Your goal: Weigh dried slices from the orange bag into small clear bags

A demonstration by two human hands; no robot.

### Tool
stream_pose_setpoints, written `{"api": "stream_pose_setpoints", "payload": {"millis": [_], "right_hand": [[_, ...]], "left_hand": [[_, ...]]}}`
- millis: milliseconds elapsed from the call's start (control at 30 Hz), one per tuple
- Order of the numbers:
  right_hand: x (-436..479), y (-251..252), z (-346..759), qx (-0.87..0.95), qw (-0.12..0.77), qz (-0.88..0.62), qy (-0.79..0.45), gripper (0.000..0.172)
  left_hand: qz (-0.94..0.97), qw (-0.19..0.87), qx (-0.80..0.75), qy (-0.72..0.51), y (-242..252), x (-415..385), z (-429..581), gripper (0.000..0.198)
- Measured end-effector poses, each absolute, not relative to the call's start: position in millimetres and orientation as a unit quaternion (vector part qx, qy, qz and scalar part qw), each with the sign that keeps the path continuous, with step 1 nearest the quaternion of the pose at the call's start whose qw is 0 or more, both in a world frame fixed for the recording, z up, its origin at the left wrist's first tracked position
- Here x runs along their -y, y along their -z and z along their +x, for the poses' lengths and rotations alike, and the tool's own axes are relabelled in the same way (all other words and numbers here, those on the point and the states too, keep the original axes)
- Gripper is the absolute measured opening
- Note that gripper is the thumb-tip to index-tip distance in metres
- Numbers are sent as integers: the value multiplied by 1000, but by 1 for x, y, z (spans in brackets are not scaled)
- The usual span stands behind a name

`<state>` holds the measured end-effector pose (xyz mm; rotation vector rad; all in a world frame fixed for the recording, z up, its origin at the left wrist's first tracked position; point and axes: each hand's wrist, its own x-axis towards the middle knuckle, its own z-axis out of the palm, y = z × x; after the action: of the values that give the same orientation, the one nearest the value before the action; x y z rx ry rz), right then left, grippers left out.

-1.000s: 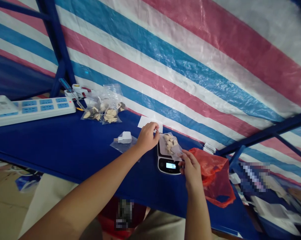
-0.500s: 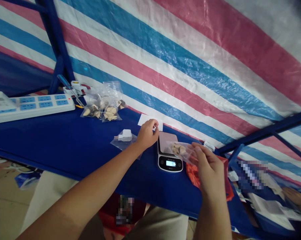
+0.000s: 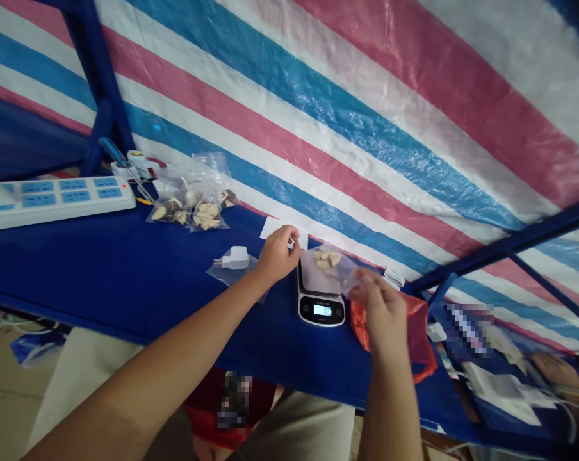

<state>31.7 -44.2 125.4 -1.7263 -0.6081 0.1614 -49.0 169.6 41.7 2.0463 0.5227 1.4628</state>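
My right hand (image 3: 378, 298), somewhat blurred, pinches the edge of a clear plastic bag (image 3: 326, 261) with pale dried slices inside. The bag is over the far part of a small kitchen scale (image 3: 318, 282); I cannot tell whether it touches the platform. The scale's display is lit, its digits too blurred to read. My left hand (image 3: 278, 255) is closed beside the scale's left edge, thumb and fingers together, in front of a white sheet of paper (image 3: 270, 228). What it holds, if anything, cannot be made out.
Left of the scale, a white plug (image 3: 236, 257) lies on a clear bag. Several bags of dried slices (image 3: 207, 216) stand farther back, near a power strip (image 3: 73, 200). An orange-red plastic bag (image 3: 417, 333) lies right. Another person's hand (image 3: 556, 370) is at the far right.
My right hand has swung the bag of slices away from me, from above the platform's near right side to its far side. My left hand stays beside the scale. The view has shifted slightly.
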Motion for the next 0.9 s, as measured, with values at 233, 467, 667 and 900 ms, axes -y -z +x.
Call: {"api": "stream_pose_setpoints", "payload": {"millis": [233,467,667,900], "right_hand": [[109,-42,4,217,517,-826,-54,58],[125,-6,8,217,460,-861,-7,59],[122,-7,1,262,405,-876,-7,53],[120,-5,0,264,423,-867,9,46]], "left_hand": [[765,281,-193,-546,-40,-172,-48,14],[764,279,-207,-543,-38,-173,-46,14],[771,259,-219,-539,-34,-175,-45,11],[752,289,-216,-551,-42,-170,-48,11]]}}
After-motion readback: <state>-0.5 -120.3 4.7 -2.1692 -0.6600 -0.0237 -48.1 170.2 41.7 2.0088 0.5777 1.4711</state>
